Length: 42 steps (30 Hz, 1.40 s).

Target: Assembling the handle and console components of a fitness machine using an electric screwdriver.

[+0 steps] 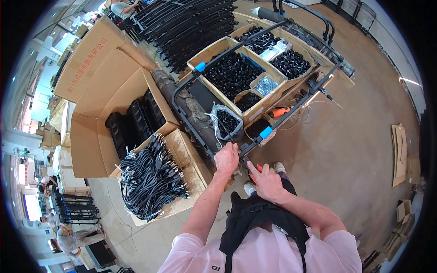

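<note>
A black tubular frame (291, 119) with blue bands lies across the bins in front of me. My left hand (226, 158) is closed at the frame's near corner. A thin dark strand rises from its fingers; what the fingers grip is mostly hidden. Just to the right, my right hand (267, 181) wraps round red-handled pliers (253, 178), their dark head pointing at the same corner. Beyond my left hand, a clear plastic bag (226, 122) holds small black parts. An orange-bodied tool (280, 111) lies beside the frame's right-hand tube.
Left, a large carton (91, 150) holds black moulded parts, with bundled black cables (152, 179) on a nearer box. Ahead, cardboard bins (232, 73) hold black fittings and a silver hardware packet (265, 85). Black frames (182, 32) are stacked behind. Flat cardboard (399, 154) lies right; people stand far left.
</note>
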Tool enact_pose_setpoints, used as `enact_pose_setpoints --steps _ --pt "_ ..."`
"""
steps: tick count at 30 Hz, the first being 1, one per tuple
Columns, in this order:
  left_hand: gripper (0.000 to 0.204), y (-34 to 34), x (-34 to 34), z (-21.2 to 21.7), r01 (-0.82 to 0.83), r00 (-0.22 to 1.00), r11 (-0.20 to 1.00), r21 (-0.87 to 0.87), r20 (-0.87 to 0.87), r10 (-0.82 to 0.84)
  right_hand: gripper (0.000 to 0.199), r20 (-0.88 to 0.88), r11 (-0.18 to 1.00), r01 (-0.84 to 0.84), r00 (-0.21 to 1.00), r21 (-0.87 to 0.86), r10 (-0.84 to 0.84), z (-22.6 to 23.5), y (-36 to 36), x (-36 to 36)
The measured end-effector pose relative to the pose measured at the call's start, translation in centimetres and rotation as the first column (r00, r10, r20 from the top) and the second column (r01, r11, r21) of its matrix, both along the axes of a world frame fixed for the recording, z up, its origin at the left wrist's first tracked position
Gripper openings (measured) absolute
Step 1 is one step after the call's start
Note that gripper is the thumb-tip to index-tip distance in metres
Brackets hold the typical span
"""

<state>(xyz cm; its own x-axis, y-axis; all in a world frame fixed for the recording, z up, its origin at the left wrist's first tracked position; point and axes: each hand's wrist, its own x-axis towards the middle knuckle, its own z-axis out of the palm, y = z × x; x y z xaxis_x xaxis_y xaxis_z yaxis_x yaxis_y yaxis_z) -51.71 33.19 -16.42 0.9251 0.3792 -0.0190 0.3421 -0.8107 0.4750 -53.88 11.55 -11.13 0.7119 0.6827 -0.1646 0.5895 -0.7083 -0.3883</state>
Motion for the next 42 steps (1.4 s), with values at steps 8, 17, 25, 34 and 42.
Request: enact_pose_setpoints --steps 8,17,25,34,42 --pt "0.035 -0.1 0.8 -0.6 -0.066 0.997 0.998 0.005 -0.026 0.066 0.084 -0.135 0.994 0.054 0.989 -0.099 -0.067 0.2 1.3 0.0" --pt "0.037 -0.2 0.9 -0.1 -0.086 0.995 0.996 -0.019 -0.045 0.085 0.106 -0.919 0.766 0.508 0.221 0.394 0.326 -9.4 -3.1 4.3" --pt "0.036 0.1 0.9 -0.4 -0.105 0.993 0.994 0.002 -0.050 0.105 0.072 -0.537 0.997 -0.005 0.842 -0.082 -0.040 -4.8 -1.4 5.8" --pt "0.035 -0.7 1.6 0.0 -0.157 0.980 0.987 0.016 -0.124 0.158 0.040 -0.558 0.974 0.076 0.809 -0.216 -0.187 -8.3 -4.5 8.3" --pt "0.032 -1.4 2.4 0.4 -0.219 0.974 0.976 -0.015 -0.065 0.218 0.046 -0.363 0.990 0.126 0.927 0.069 -0.093 -21.9 1.8 12.0"
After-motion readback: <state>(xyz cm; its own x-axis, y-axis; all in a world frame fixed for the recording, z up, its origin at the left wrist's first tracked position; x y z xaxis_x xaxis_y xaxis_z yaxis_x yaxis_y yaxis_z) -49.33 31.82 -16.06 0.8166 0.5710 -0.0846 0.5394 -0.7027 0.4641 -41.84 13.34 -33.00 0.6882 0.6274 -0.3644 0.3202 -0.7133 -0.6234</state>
